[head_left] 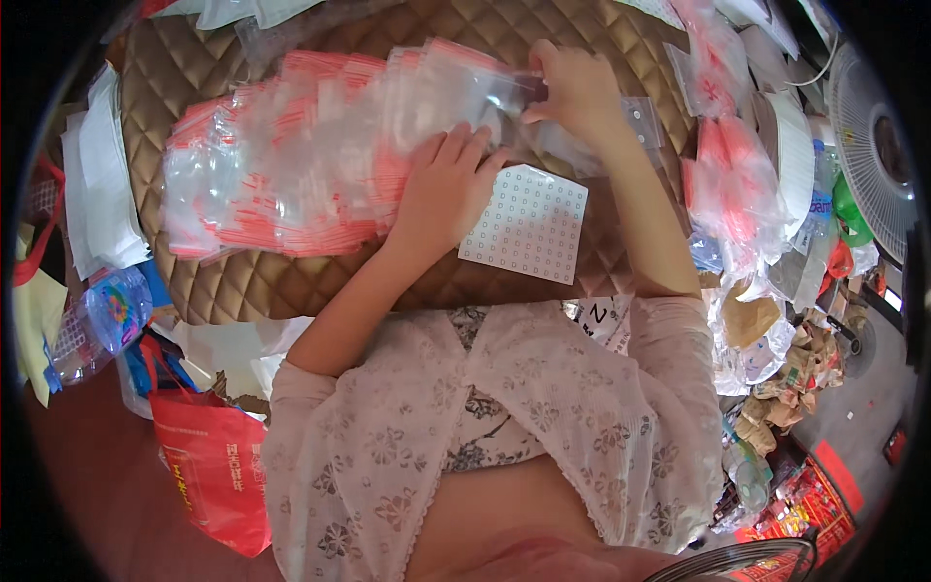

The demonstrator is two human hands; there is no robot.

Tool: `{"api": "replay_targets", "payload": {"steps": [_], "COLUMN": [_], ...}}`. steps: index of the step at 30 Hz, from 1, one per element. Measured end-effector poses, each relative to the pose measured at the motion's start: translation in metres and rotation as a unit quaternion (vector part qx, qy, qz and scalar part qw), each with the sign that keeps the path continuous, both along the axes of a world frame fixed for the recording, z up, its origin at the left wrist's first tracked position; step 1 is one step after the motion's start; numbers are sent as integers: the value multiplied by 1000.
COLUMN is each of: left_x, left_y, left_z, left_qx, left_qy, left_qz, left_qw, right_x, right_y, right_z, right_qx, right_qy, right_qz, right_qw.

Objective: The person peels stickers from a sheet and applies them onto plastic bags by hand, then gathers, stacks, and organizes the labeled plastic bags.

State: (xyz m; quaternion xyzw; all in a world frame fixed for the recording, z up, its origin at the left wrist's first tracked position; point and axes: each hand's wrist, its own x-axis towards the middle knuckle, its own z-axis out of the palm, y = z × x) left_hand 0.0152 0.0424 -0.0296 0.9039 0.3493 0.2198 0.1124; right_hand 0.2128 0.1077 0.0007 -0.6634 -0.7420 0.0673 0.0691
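Quilted brown padding [242, 281] covers the work surface, and around it I see clutter: a red shopping bag [215, 466] on the floor at my near left, a clear plastic bottle [97, 325] above it, and a white fan [878, 155] far right. Nearest me on the padding lies a white sheet of small round stickers [529, 223], just right of my left hand [446, 189]. That hand rests flat, fingers spread, on a fanned row of clear zip bags with red strips [291, 165]. Farther out, my right hand [577, 92] pinches the rightmost bag's edge.
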Motion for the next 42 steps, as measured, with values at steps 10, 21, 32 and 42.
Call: {"api": "replay_targets", "payload": {"steps": [10, 21, 32, 42], "left_x": [-4, -6, -10, 30], "left_y": [-3, -13, -27, -29], "left_z": [3, 39, 21, 59], "left_qx": [-36, -140, -516, -531], "left_qy": [-13, -94, -330, -168], "left_qz": [41, -3, 113, 27], "left_qw": [998, 986, 783, 830], "right_x": [-20, 13, 28, 33], "right_y": [9, -29, -151, -198], "right_z": [4, 14, 35, 26], "right_qx": [58, -112, -169, 4], "right_qy": [-31, 325, 493, 535], "right_qz": [94, 106, -41, -17], "right_qw": [993, 933, 852, 845]}}
